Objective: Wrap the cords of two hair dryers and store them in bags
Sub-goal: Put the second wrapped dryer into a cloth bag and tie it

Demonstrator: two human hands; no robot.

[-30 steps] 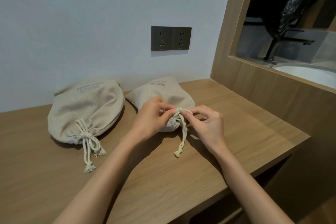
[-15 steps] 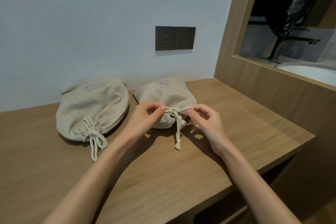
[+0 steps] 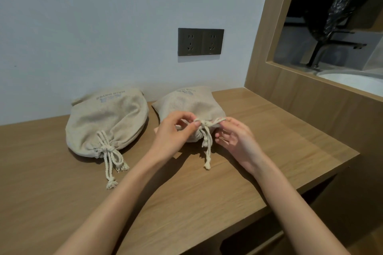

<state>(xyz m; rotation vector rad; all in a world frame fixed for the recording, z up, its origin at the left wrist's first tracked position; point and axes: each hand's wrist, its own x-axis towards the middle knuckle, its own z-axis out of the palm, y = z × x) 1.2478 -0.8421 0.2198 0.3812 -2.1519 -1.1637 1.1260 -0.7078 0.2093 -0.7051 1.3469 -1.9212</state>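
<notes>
Two beige cloth drawstring bags lie on the wooden counter (image 3: pixel 62 203) against the wall. The left bag (image 3: pixel 107 122) is full, its mouth gathered and its white cord tied in a bow. The right bag (image 3: pixel 192 103) is gathered at the mouth, and its white drawstring (image 3: pixel 207 141) hangs down onto the counter. My left hand (image 3: pixel 174 136) pinches the cord at the knot. My right hand (image 3: pixel 236 138) pinches the cord's other strand just right of the knot, with its other fingers spread. Both hair dryers are hidden inside the bags.
A dark double wall socket (image 3: pixel 200 42) sits above the bags. A wooden partition (image 3: pixel 310 105) with a glass opening stands to the right; a white basin (image 3: pixel 356 80) and a black tap show behind it. The counter's front edge runs close to my forearms.
My hands have shifted slightly apart along the right bag's cord, drawing the strands sideways at the knot. The view moved a little; both bags stay in place.
</notes>
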